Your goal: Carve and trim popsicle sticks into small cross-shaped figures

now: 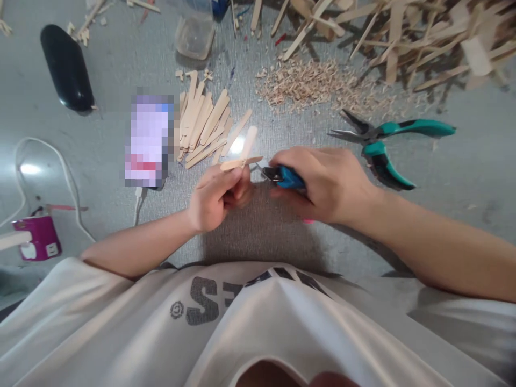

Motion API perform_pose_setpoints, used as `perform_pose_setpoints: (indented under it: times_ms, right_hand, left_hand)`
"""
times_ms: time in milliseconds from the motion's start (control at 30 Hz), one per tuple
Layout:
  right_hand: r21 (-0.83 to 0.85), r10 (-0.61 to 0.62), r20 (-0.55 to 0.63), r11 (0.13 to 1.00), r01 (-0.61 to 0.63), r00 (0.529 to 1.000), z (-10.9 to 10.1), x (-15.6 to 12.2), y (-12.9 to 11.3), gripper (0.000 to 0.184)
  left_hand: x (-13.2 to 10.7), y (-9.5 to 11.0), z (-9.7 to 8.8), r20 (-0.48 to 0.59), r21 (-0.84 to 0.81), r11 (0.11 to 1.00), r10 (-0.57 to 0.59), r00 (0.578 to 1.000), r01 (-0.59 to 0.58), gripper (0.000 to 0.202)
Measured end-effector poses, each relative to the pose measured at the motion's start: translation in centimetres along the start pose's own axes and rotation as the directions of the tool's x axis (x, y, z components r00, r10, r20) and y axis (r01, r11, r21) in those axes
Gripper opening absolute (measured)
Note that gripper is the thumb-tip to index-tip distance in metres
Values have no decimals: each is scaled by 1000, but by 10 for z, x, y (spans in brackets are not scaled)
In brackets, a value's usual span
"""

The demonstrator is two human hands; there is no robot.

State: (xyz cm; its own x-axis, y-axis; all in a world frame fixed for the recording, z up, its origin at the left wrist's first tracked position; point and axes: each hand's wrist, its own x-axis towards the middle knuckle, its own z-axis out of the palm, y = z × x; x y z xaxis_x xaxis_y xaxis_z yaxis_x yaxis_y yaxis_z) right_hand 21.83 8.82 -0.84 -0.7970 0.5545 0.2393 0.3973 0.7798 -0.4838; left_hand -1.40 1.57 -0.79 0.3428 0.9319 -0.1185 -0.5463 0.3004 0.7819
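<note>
My left hand point(220, 196) is closed, pinching a wooden craft stick point(229, 165) between thumb and fingers. A second, paler stick point(250, 140) crosses it and points away from me; whether the two are joined I cannot tell. In my right hand point(328, 180) is a pair of blue-handled pliers point(291, 177), fingers wrapped round the grips. The dark metal jaws point left, just short of the sticks' right end, and are slightly blurred. Beyond my left hand lies a loose pile of craft sticks point(201, 121).
Green-handled long-nose pliers point(377, 134) lie spread at right. Wood chips point(314, 83) and a heap of sticks point(427, 40) cover the far right. At left are a phone point(147, 142) with a cable, a black case point(67, 70) and a purple plug block point(42, 236). A clear container point(195, 36) stands behind.
</note>
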Motion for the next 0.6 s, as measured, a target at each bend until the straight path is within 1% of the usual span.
perform_pose_setpoints:
  times_ms: [67, 100, 133, 200, 267, 333, 467, 533, 600]
  right_hand:
    - [177, 47, 64, 983, -57, 997, 1, 0, -1, 71]
    - [249, 66, 100, 964, -89, 993, 2, 1, -1, 74]
    - [302, 86, 127, 946, -121, 988, 2, 1, -1, 73]
    - [364, 120, 142, 917, -164, 983, 4, 0, 1, 67]
    - [387, 135, 134, 905, -177, 982, 5, 0, 3, 65]
    - [371, 143, 143, 910, -186, 979, 6, -1, 3, 65]
    - [347, 145, 149, 919, -188, 978, 5, -1, 2, 68]
    - [358, 128, 128, 919, -166, 983, 5, -2, 3, 65]
    - [363, 94, 82, 924, -118, 992, 6, -2, 4, 57]
  left_hand:
    - [0, 3, 2, 8, -26, 999, -35, 999, 35, 58]
    - [1, 4, 2, -5, -24, 999, -46, 999, 46, 59]
    - [1, 5, 2, -19, -13, 998, -60, 998, 60, 60]
    - [2, 6, 2, -50, 20, 996, -91, 995, 92, 64]
    - [2, 6, 2, -61, 56, 992, -111, 992, 115, 68]
    - [2, 5, 2, -61, 76, 991, -108, 992, 113, 72]
    - [2, 5, 2, -31, 65, 993, -92, 995, 94, 73]
    - [2, 5, 3, -23, 82, 990, -109, 994, 111, 74]
    - [2, 5, 3, -35, 104, 986, -126, 991, 129, 76]
